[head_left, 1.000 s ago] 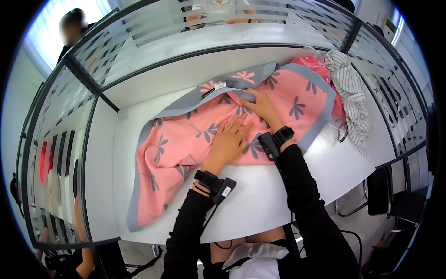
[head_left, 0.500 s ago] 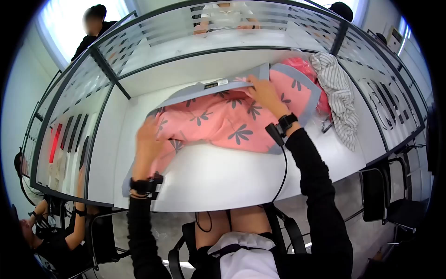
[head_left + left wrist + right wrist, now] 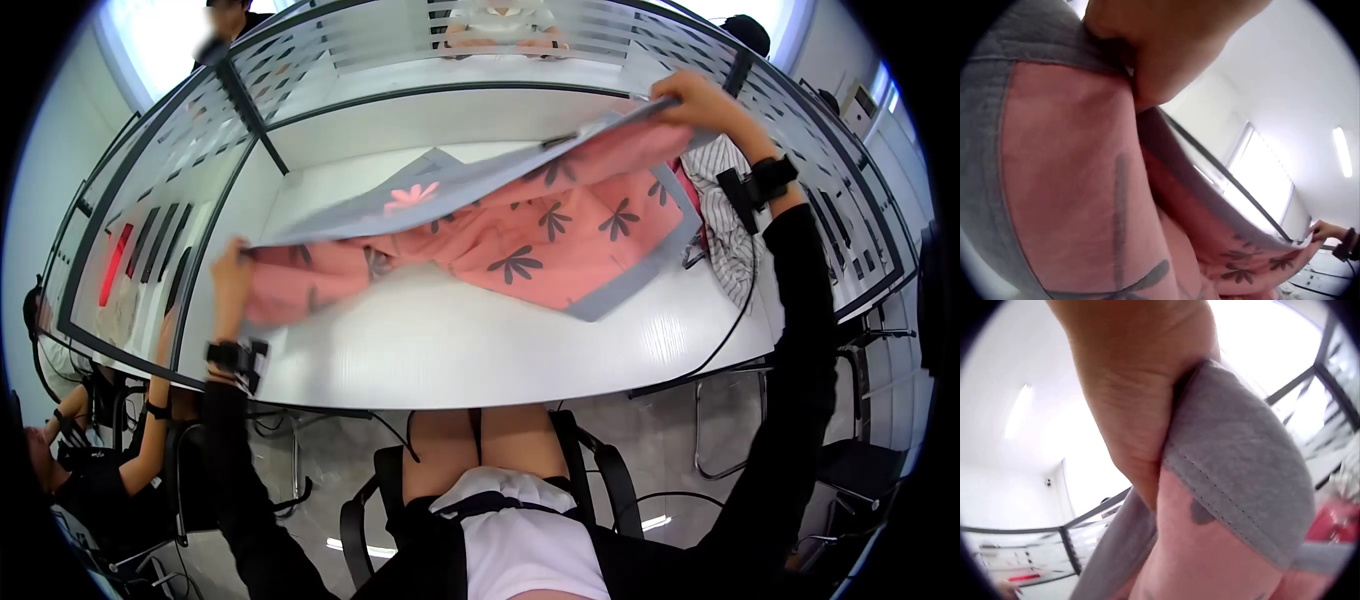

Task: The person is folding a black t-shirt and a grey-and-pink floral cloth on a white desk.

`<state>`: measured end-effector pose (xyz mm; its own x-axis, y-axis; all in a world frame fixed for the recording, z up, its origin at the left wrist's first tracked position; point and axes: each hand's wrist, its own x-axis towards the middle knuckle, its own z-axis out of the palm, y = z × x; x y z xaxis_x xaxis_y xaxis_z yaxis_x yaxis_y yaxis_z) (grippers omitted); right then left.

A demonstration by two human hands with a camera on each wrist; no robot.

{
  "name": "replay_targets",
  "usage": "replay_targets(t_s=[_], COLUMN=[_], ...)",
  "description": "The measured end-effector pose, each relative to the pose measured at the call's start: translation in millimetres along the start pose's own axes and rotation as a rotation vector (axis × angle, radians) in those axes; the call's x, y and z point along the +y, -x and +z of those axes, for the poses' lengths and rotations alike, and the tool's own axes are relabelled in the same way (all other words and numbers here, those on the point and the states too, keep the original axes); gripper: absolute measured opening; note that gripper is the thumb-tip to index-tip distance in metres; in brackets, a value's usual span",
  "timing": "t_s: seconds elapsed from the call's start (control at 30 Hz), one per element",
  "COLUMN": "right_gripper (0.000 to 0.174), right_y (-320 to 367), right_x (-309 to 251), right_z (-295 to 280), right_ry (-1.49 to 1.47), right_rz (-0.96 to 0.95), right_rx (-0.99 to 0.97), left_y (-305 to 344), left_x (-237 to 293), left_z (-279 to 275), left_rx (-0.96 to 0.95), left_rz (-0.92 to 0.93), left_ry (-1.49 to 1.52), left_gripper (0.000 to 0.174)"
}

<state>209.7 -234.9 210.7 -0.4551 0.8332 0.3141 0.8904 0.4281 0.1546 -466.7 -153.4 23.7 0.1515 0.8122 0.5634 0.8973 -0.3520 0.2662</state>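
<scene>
A pink blanket (image 3: 520, 235) with a grey border and dark leaf prints hangs stretched above the white table (image 3: 480, 340). My left hand (image 3: 230, 268) grips its grey edge at the left, low near the table's front corner. At the upper right my right hand (image 3: 690, 97) pinches the other end, raised high. The lower part of the blanket still drapes onto the tabletop. In the left wrist view the fingers (image 3: 1147, 37) clamp the grey border (image 3: 1035, 37). The right wrist view shows the hand (image 3: 1129, 394) closed round the grey hem (image 3: 1241, 462).
A striped white cloth (image 3: 725, 225) and something red lie at the table's right end, partly behind the blanket. Glass partitions (image 3: 400, 50) with dark frames fence the desk at the back and sides. Other people sit at the left (image 3: 90, 470) and beyond the glass.
Both hands left the blanket's middle, took hold of its edge and spread wide apart, lifting it off the table. The right hand rose high to the right, the left swung out leftward.
</scene>
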Motion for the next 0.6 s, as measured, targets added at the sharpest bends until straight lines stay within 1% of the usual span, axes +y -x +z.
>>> replay_targets(t_s=[0.03,0.07,0.1,0.17,0.2,0.23,0.27,0.3,0.33,0.4,0.43,0.47,0.5,0.53,0.57,0.6], right_gripper=[0.034,0.031,0.029,0.036,0.041,0.027,0.025,0.029,0.044,0.043,0.045,0.045,0.045,0.043,0.04,0.038], right_y=[4,3,3,7,8,8,14,19,53,58,61,66,72,74,71,66], right_x=[16,19,17,0,-7,-7,-14,9,94,99,118,134,150,157,141,108], right_z=[-5,-23,-52,-110,-130,-139,-153,-165,-180,-173,-162,-140,-118,-94,-78,-63], right_ry=[0.226,0.29,0.356,0.415,0.435,0.505,0.39,0.265,0.634,0.399,0.35,0.383,0.408,0.511,0.398,0.278], right_rz=[-0.037,0.118,0.274,0.49,0.598,0.312,0.379,0.295,0.816,0.86,0.896,0.859,0.808,0.686,0.733,0.767], right_rx=[0.15,0.229,0.308,0.587,0.73,1.161,1.268,1.36,1.113,1.11,0.97,0.811,0.66,0.498,0.187,-0.127], left_y=[-24,-57,-80,-135,-153,-158,-173,-185,-196,-223,-226,-223,-223,-230,-216,-197], left_x=[9,4,28,35,39,80,90,103,109,94,87,84,69,46,41,38], left_z=[-21,-40,-74,-135,-166,-187,-212,-229,-243,-256,-253,-240,-214,-183,-149,-115], left_rx=[0.169,0.198,0.226,0.37,0.442,0.74,0.795,0.894,1.032,1.02,0.902,0.781,0.718,0.486,0.319,0.196], left_rz=[0.116,0.141,0.09,0.215,0.278,0.226,0.15,0.063,0.08,0.04,0.104,0.164,0.243,0.135,0.255,0.255], left_ry=[-0.052,-0.078,-0.18,-0.32,-0.396,-0.428,-0.445,-0.466,-0.592,-0.671,-0.596,-0.52,-0.407,-0.352,-0.477,-0.521], left_gripper=[0.021,0.021,0.019,0.024,0.028,0.032,0.036,0.038,0.039,0.037,0.037,0.037,0.035,0.032,0.032,0.035])
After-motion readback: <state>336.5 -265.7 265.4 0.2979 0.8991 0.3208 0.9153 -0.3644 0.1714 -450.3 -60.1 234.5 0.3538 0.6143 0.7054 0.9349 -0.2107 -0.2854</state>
